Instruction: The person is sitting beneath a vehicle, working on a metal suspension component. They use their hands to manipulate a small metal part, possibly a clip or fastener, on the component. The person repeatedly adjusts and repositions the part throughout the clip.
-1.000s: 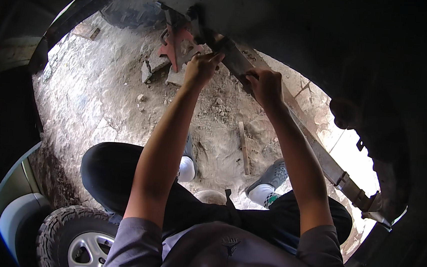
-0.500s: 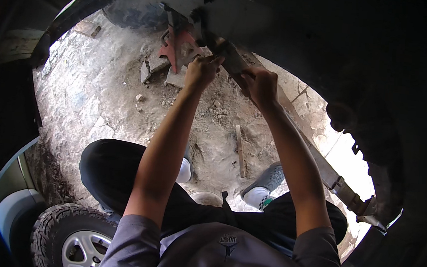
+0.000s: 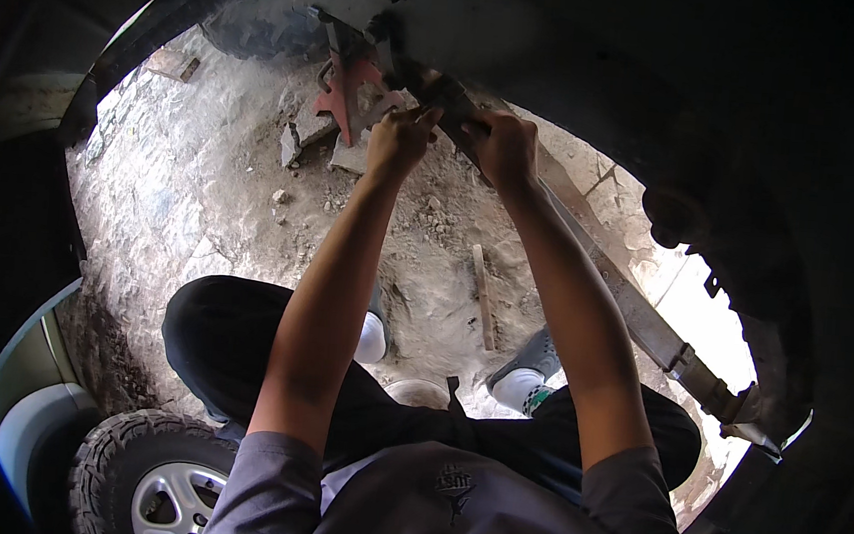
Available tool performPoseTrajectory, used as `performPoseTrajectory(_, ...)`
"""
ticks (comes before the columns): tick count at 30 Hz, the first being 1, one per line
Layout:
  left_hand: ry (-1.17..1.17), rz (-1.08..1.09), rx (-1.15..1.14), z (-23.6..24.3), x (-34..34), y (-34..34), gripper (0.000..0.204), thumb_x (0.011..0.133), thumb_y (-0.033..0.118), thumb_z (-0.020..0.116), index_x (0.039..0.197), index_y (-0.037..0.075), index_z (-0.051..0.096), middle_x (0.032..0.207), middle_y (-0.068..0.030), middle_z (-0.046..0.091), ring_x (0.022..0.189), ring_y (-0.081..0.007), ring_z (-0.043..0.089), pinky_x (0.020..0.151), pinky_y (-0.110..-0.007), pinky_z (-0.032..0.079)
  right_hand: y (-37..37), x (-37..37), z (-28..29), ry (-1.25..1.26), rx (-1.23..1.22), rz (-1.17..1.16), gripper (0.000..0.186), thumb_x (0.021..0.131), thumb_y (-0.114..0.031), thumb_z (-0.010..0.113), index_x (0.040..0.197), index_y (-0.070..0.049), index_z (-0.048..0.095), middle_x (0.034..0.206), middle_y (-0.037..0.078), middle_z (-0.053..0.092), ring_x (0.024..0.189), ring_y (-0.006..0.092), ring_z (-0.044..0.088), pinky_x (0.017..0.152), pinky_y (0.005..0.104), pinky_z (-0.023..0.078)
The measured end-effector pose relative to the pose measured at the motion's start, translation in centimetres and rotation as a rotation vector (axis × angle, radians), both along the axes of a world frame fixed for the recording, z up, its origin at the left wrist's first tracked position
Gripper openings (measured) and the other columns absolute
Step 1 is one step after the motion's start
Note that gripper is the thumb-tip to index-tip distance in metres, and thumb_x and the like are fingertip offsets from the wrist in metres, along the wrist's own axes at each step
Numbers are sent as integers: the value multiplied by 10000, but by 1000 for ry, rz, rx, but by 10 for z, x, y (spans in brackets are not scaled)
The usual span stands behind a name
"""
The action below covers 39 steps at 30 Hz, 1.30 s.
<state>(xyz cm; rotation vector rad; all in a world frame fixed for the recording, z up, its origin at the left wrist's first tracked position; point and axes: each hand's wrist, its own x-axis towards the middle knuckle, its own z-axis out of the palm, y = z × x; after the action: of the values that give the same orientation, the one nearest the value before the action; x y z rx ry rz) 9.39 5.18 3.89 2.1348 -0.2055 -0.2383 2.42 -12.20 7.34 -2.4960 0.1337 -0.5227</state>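
My left hand (image 3: 399,144) is closed in a pinch just below the dark joint at the upper end of a long metal drive shaft (image 3: 634,313). What its fingertips hold is too dark to make out. My right hand (image 3: 506,151) lies over the shaft's upper end, fingers curled in toward the joint; their grip is hidden in shadow. Both arms reach up and forward. From the hands the shaft slants down to the right, ending in a second joint (image 3: 723,396) near the vehicle's dark underside.
A red jack stand (image 3: 338,99) stands ahead, beside broken concrete pieces (image 3: 296,144). A dark tyre (image 3: 265,28) lies beyond. A thin wooden stick (image 3: 484,297) rests on the dusty ground between my feet. Lower left is a wheel with a knobbly tyre (image 3: 95,472). Dark bodywork surrounds me.
My right hand has shifted a little left and up along the shaft, closer to my left hand. My left hand has barely moved.
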Motion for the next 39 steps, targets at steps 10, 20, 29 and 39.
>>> performPoseTrajectory(10, -96, -54, -21, -17, 9, 5, 424, 992, 542, 614, 1192, 219, 803, 847, -77, 793, 908, -299, 773, 839, -438, 574, -19, -26, -16, -64, -23, 68, 145, 839, -162, 819, 971, -103, 811, 882, 149, 754, 877, 350, 728, 821, 455, 567)
performPoseTrajectory(20, -121, -69, 60, -17, 18, 18, 414, 994, 527, 634, 1192, 207, 806, 924, -131, 793, 956, -321, 764, 878, -450, 567, 7, 1, -4, -70, -60, 31, 171, 846, -169, 825, 999, -93, 808, 940, 141, 773, 923, 329, 749, 841, 421, 581)
performPoseTrajectory(29, -9, -65, -70, -21, 15, 9, 447, 972, 575, 644, 1235, 244, 790, 861, -75, 797, 938, -285, 771, 886, -437, 565, -12, -18, -11, -111, -41, 68, 196, 858, -168, 823, 1025, -66, 807, 970, 143, 784, 927, 324, 755, 862, 414, 583)
performPoseTrajectory(39, -4, -15, -137, -12, 10, 9, 414, 978, 545, 643, 1219, 246, 798, 836, -70, 795, 901, -284, 779, 839, -431, 575, -3, -5, -3, -44, -17, 45, 186, 875, -189, 814, 1033, -89, 816, 970, 147, 784, 905, 321, 761, 836, 413, 590)
